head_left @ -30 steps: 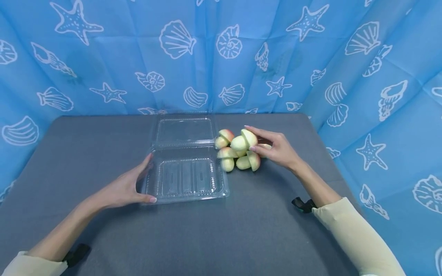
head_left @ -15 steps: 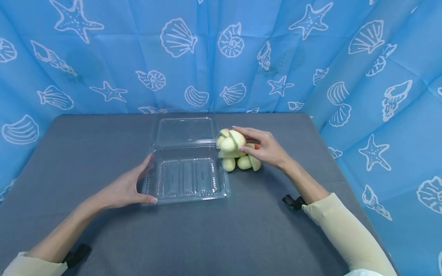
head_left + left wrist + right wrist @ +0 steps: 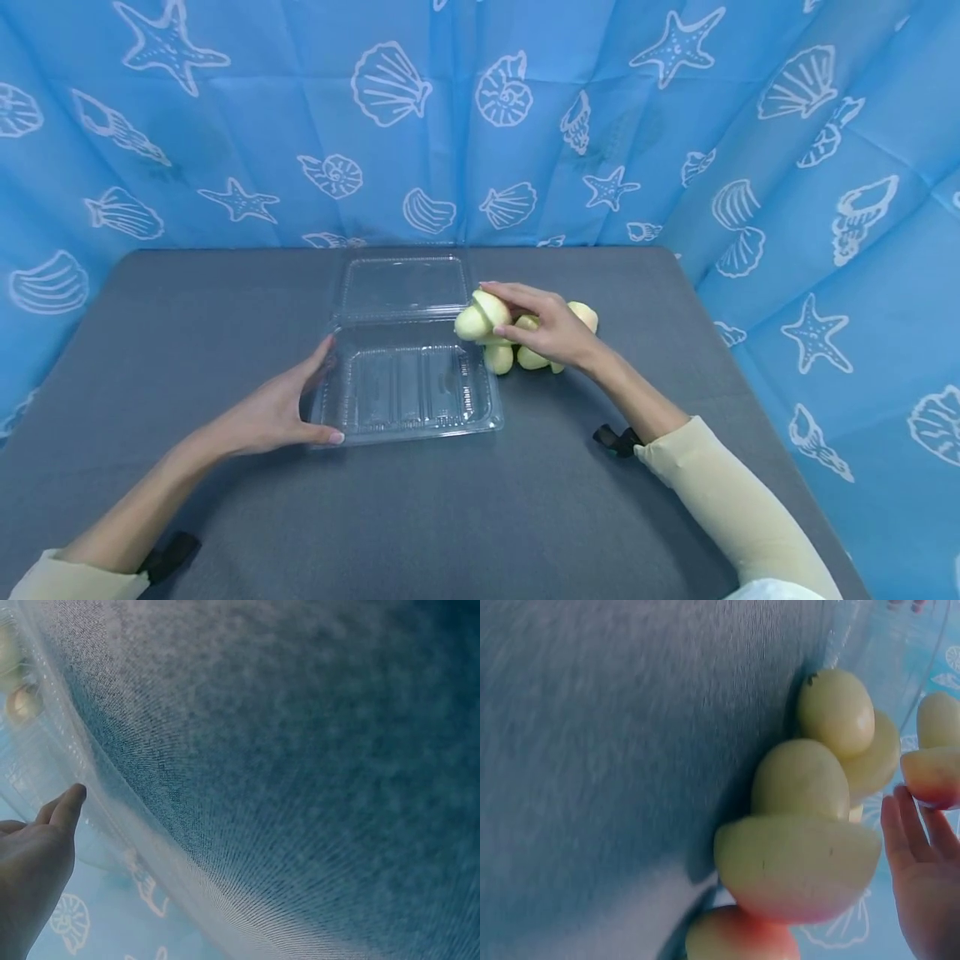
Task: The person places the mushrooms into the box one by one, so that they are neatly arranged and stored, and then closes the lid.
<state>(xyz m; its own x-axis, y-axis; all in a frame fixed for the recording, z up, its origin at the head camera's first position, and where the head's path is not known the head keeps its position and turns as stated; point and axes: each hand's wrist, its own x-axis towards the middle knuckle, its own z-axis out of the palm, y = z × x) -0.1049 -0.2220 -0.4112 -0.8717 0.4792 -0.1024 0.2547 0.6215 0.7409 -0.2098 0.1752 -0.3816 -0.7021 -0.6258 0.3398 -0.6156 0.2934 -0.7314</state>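
Head view: one clear plastic box (image 3: 420,434) on the grey table (image 3: 420,525); its lid (image 3: 401,283) lies open toward the table's far edge. One mushroom (image 3: 487,310), pinched between thumb and fingers of the right hand (image 3: 551,327), at the box's far right corner. Other mushrooms (image 3: 533,357), heaped beside the box's right edge. Left hand (image 3: 281,408), fingers uncurled, thumb at the box's near left corner, apparently bracing it. Step, as judged: loading, one piece in transit. Next move would call for bringing the mushroom leftward over the box, lowering, releasing. Right wrist view adds red on the caps (image 3: 802,874), not evident from the head. Left wrist view: straight fingers against the box, mushrooms blurred.
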